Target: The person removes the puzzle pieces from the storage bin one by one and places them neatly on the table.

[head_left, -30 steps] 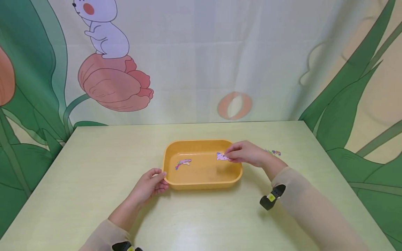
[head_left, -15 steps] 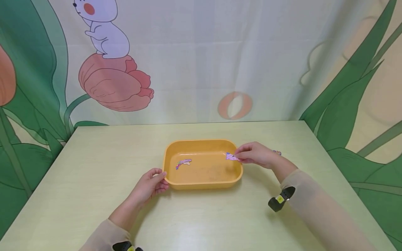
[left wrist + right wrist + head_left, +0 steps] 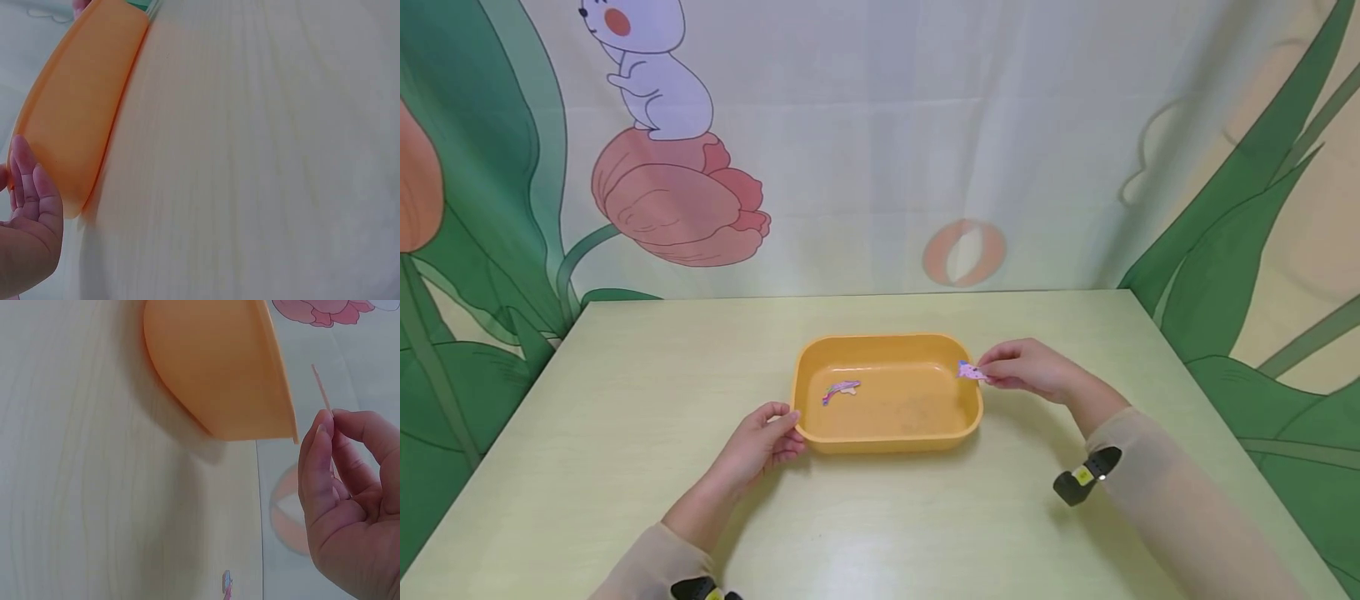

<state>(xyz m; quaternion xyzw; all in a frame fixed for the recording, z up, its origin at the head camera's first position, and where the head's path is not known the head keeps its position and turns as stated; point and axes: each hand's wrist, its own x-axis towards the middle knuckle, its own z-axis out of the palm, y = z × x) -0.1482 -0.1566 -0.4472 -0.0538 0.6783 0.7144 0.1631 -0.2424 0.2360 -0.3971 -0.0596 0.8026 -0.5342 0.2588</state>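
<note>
In the head view my left hand [image 3: 767, 437] grips the left end of a yellow-orange tray [image 3: 887, 412], thumb at the rim. The left wrist view has the left hand's fingers [image 3: 40, 194] against the tray's outer wall. My right hand [image 3: 1030, 371] pinches a flat purple cutout [image 3: 972, 371] with dark spots, over the tray's right rim. Edge-on in the right wrist view, the cutout [image 3: 322, 387] looks thin and stands clear of the tray. A second flat cutout [image 3: 841, 390], pink and purple, lies inside the tray at left.
The tray stands on a pale wooden table [image 3: 887, 517]. Low in the right wrist view, another small coloured piece [image 3: 227, 584] lies on the table; the right hand hides it in the head view. A printed cloth [image 3: 850, 150] hangs behind the table.
My right hand has moved right with the purple cutout, from over the tray's inside to its right rim. The left hand, the tray and the cutout inside it stay put.
</note>
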